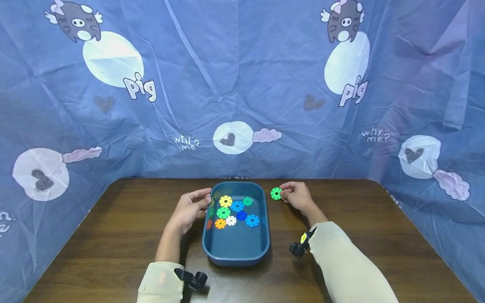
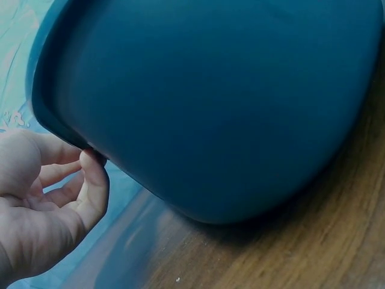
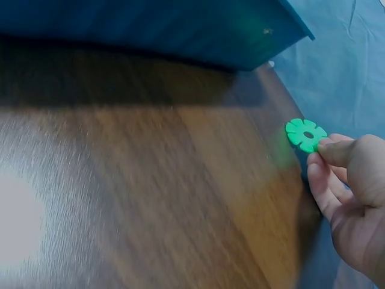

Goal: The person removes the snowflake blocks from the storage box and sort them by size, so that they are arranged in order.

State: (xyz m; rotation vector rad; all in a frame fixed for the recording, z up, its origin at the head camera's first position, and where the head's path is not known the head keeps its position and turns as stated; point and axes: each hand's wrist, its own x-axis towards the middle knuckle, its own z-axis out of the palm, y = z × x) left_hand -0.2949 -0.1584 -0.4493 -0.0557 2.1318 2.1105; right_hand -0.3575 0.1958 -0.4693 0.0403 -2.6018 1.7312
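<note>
Pinching a bright green notched flower disc (image 1: 273,193) at its rim, the right hand (image 1: 297,197) holds it apart from the blue plastic bin (image 1: 238,245), beside that bin's far right corner and near the far edge of the wooden table (image 1: 125,235). Gripping only the rim seems to leave most of the disc uncovered. The left hand (image 1: 191,210) has thumb and fingers together on the bin's left rim, toward the far left corner, probably to steady it. Being round, the disc has no long axis; its holed face turns toward the head camera. The bin's long axis runs from near to far table edge, with smaller loose discs (image 1: 222,217) lying mostly in its far half.
</note>
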